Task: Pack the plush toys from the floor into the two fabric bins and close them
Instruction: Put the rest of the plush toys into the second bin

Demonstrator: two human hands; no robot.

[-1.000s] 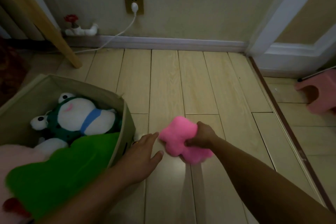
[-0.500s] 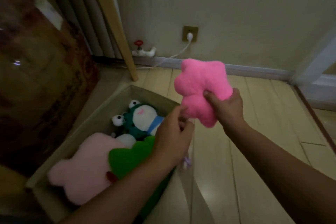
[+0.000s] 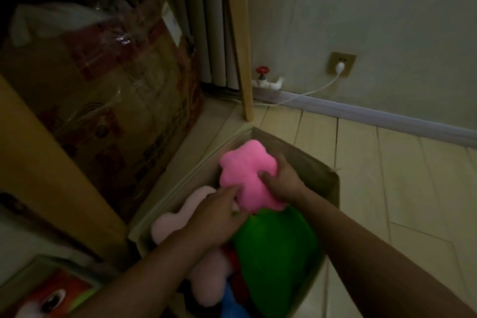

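Head view: bright pink plush toy (image 3: 245, 175) is held inside the far end of the open fabric bin (image 3: 333, 188), above the other contents. It is gripped by the right hand (image 3: 282, 183), whose thumb is pressed into its front while the fingers are curled behind its right side. The left hand (image 3: 219, 214) is laid with fingers extended over the bin's contents, its fingertips touching the lower left edge of the bright pink toy; nothing is seen clasped in it. A pale pink plush (image 3: 180, 219) is packed along the bin's left wall, and a green plush (image 3: 276, 248) fills its right side, touching the bright pink toy from below. A second bin (image 3: 31, 268) with an orange plush (image 3: 59, 294) is noted at the lower left corner of the floor. A cardboard box (image 3: 108, 100) stands just left of the first bin. A wall socket (image 3: 341, 64) and red valve (image 3: 262, 70) are recorded on the far wall.
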